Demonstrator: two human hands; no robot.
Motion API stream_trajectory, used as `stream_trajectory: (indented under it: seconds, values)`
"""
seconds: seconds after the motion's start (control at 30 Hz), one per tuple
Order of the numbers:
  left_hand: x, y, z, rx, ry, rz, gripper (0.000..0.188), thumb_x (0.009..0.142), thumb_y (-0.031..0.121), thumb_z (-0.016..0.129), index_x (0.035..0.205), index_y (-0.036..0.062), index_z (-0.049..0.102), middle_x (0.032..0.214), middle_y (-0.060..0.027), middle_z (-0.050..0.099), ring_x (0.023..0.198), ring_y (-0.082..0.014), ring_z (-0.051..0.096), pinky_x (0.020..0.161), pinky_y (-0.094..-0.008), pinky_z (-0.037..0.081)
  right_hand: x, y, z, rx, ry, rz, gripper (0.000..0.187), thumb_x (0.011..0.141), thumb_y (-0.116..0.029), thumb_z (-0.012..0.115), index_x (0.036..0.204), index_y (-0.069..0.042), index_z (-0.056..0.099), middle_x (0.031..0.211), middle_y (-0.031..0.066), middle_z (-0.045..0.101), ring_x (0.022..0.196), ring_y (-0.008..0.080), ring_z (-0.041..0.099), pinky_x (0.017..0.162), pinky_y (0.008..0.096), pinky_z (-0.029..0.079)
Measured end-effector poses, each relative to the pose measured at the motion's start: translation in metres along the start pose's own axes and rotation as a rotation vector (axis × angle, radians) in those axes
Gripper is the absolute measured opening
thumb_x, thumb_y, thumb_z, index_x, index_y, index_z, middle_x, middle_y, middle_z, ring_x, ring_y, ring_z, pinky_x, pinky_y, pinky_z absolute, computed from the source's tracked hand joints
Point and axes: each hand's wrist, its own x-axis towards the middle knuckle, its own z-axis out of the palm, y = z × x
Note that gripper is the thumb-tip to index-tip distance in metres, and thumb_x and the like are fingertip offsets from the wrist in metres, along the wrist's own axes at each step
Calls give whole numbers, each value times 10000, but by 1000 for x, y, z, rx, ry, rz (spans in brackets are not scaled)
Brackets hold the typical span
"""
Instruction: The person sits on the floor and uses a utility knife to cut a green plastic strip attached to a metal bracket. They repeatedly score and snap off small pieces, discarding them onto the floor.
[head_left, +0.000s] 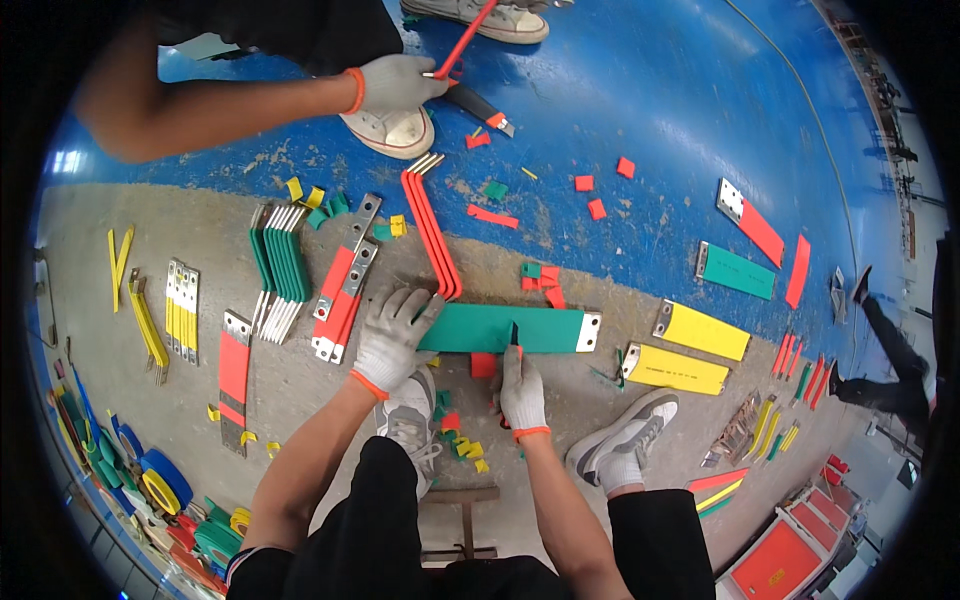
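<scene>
Left hand [392,340], gloved, fingers spread on one end of a single green bar [470,328], which lies crosswise ahead of two shoes [632,438]! Right hand [523,395], gloved too, is curled round one knife [515,332], its dark blade at the green. Over to the right, two yellow bars [700,328], then a second green bar [738,270]. Up top, one co-worker's gloved hand [395,84] grips one red stick [466,42].
</scene>
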Motion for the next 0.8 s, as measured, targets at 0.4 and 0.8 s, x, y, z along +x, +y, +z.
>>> stream_trajectory:
  seconds: [0.4,0.8]
  values:
    - [0,-1,4,-1,18,10,906,630,315,905,1461,151,584,1402,-102,582,1331,-328,525,1193,-547,361,-10,-11,0,-303,55,-196,511,1109,-446,457,1177,32,623,1006,397,653,1009,587,612,795,611,500]
    - [-1,-3,9,25,37,28,975,590,266,919,1487,148,556,1408,-99,580,1329,-338,529,1206,-563,364,-19,-19,7,-272,69,-119,525,1119,-432,452,1224,56,614,1036,402,657,1048,581,612,833,564,506]
